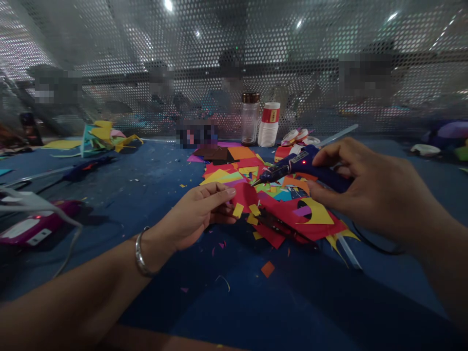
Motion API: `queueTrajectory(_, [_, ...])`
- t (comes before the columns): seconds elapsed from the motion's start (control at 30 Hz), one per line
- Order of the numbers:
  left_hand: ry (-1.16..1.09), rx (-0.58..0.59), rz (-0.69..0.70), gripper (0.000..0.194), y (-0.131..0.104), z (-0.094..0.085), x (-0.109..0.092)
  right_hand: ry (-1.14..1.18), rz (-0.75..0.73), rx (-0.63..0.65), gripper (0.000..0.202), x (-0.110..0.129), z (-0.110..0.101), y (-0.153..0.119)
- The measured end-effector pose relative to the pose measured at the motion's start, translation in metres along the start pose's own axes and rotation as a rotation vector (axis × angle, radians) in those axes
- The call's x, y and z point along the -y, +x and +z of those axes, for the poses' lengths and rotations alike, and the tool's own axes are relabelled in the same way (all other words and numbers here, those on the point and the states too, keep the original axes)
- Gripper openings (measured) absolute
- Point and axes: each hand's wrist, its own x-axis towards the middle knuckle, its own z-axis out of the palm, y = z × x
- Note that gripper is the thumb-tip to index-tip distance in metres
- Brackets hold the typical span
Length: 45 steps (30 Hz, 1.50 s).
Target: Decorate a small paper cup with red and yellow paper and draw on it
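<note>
Between the thumb and fingers of my left hand (204,214) is a red paper circle (245,196), held up off the table. Two small yellow paper pieces (238,210) show at its lower edge. My right hand (360,180) grips a dark blue hot glue gun (307,165) with a red light lit on its side. The gun's nozzle points left and down, close to the top right of the circle; whether it touches cannot be made out. A glue stick (338,135) sticks out of the gun's back. Dark scissors (287,228) lie below, on the paper scraps.
Coloured paper scraps (270,234) are heaped on the blue table (164,302). Behind them stand a glass jar (250,119) and stacked paper cups (268,129). At left lie a purple power strip (40,224) with cables and another glue gun (89,166). A perforated metal screen (204,63) rises behind.
</note>
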Motion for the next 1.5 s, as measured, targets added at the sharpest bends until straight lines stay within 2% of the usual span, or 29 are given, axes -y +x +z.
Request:
queueTrajectory(0.33, [0.009,0.0,-0.002,0.031,0.0,0.0,0.0,-0.002,-0.006,0.011,0.02,0.001,0.0,0.0])
queueTrajectory(0.73, [0.026,-0.009,-0.019,0.041,-0.004,0.002,-0.003,-0.055,-0.016,0.003,0.021,0.005,-0.001,0.001])
queueTrajectory(1.0, [0.059,-0.051,-0.025,0.032,-0.002,0.003,-0.004,-0.027,0.04,-0.042,0.02,0.007,-0.002,0.002])
queueTrajectory(1.5, [0.042,0.064,-0.08,0.028,-0.003,0.001,-0.002,0.049,-0.008,0.027,0.018,0.013,0.001,-0.002])
